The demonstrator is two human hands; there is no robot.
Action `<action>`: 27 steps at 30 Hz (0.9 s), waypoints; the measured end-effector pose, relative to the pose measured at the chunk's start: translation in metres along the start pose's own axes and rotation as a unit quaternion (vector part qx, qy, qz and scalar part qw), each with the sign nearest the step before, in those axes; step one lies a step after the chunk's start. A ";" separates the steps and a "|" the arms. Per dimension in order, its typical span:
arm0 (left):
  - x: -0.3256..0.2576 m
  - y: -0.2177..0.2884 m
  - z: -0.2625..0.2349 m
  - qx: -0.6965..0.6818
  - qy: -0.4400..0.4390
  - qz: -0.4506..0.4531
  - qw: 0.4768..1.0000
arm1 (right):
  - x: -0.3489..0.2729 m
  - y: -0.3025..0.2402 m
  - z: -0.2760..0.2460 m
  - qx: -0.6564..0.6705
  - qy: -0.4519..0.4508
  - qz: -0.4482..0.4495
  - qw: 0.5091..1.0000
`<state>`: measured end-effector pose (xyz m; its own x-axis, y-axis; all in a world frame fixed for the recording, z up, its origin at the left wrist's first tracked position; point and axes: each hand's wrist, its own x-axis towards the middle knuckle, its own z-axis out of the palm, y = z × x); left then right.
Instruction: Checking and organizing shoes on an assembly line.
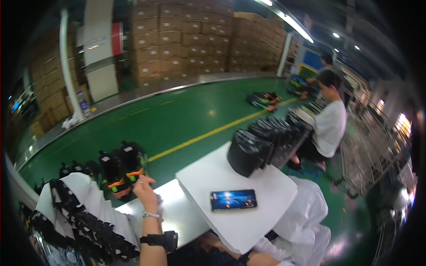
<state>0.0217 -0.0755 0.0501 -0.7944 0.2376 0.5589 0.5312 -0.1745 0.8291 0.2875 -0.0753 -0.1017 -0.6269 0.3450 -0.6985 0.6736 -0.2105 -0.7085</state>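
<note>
My left hand (145, 190) reaches over the far edge of a shiny metal tabletop (173, 201), beside two black sneakers (132, 162) with orange and green parts. Its thumb sticks out from the curled fingers, and I see nothing held; whether the fingertips touch the nearer shoe is unclear. My right hand (213, 243) is low at the table's near edge, by the corner of a white sheet stack (235, 226). Shadow and blur hide its fingers. On that stack lie a phone (233, 200) with a lit screen and a row of glossy black curved pieces (248, 153).
Left of my arm stands a pile of black pieces and white sheets (82, 208). A green belt or floor strip (195, 119) runs beyond the table, carrying more shoes (264, 99). White plastic (304, 213) hangs at right. Another person (330, 126) works farther right; cartons (177, 40) line the back.
</note>
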 end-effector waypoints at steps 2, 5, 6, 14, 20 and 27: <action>-0.002 -0.002 -0.001 0.000 -0.025 -0.023 0.999 | 0.007 0.006 0.006 -0.030 0.041 -0.016 0.999; -0.009 -0.015 0.003 -0.090 -0.032 -0.122 0.988 | 0.008 0.013 0.015 -0.069 0.084 -0.051 0.993; -0.011 -0.014 0.008 -0.134 -0.039 -0.145 0.980 | 0.001 0.006 0.016 -0.162 0.106 -0.089 0.977; -0.018 -0.005 0.004 -0.035 -0.100 -0.172 0.979 | 0.019 0.042 0.017 0.018 0.077 -0.021 0.997; -0.018 0.003 0.007 0.064 -0.243 -0.206 0.946 | 0.019 0.038 0.016 0.014 0.110 -0.028 0.993; -0.018 -0.005 0.009 0.063 -0.234 -0.181 0.953 | 0.004 0.023 0.022 0.059 0.127 -0.052 0.989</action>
<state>0.0363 -0.0707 0.0357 -0.7300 0.6655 0.1555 0.3008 0.1085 0.9475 0.2919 -0.0984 -0.1232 -0.5616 0.5854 -0.5847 0.5515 -0.2620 -0.7920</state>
